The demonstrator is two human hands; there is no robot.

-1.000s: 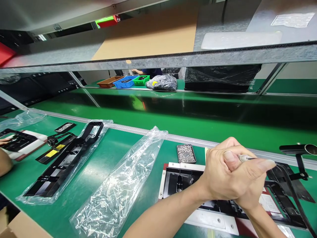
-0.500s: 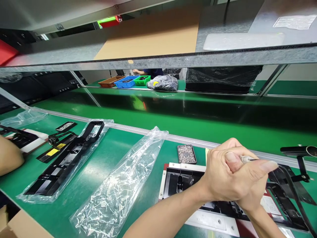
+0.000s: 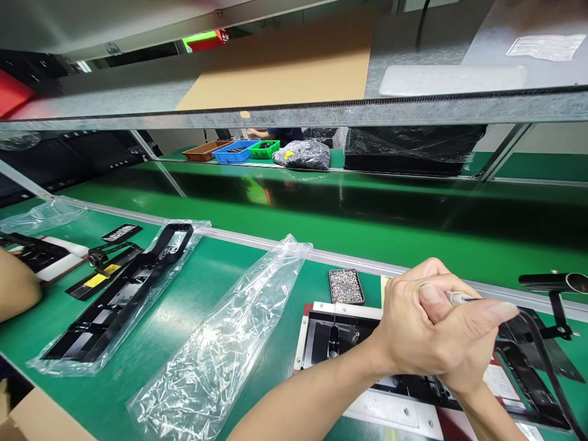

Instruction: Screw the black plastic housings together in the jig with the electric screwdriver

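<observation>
Both of my hands are closed together, one over the other, above a black plastic housing [image 3: 321, 346]. My left hand [image 3: 422, 340] wraps across the front, its thumb pointing right. Behind and below it is my right hand [image 3: 473, 367], also clenched. Between them shows the pale grey top of a corded tool [image 3: 456, 298], apparently an electric screwdriver; its body and tip are hidden by my fingers. A black cord [image 3: 544, 352] runs from it down the right side. The housing lies in a white and red fixture [image 3: 386, 411], partly covered by my forearms.
A small tray of screws [image 3: 346, 286] stands behind the fixture. Left lie a clear plastic bag [image 3: 220, 343] and a long black part [image 3: 114, 300] on another bag. A black clamp-like stand [image 3: 554, 294] is at right. Another person's arm [image 3: 16, 285] reaches in far left.
My hands keep the same grip and place. The other person's arm at far left has shifted slightly left; otherwise only a tiny camera shift shows.
</observation>
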